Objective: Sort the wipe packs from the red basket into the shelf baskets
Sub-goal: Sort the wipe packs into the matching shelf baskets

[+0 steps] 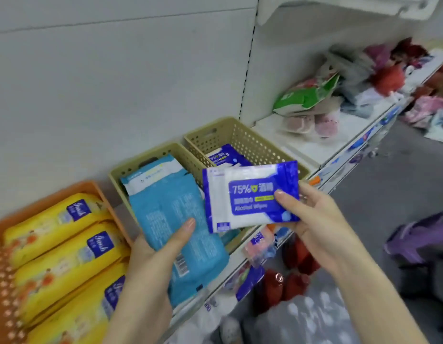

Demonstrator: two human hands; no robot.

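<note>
My left hand [156, 259] grips a light blue wipe pack [175, 219] back side up, over the front of the middle beige basket [131, 170], which holds another light blue pack [153, 175]. My right hand [312, 212] pinches a dark blue and white alcohol wipe pack [247, 194] by its right edge, in front of the right beige basket [252, 142]. That basket holds a matching dark blue pack [225, 157]. An orange basket [46, 197] at the left holds yellow wipe packs [59, 256]. The red basket is out of view.
The baskets stand on a white shelf [312, 150] against a grey back panel. Bagged goods [312, 100] lie further right on the shelf. More packaged items [262, 247] sit on the shelf below. A purple bag [419, 242] lies on the floor at right.
</note>
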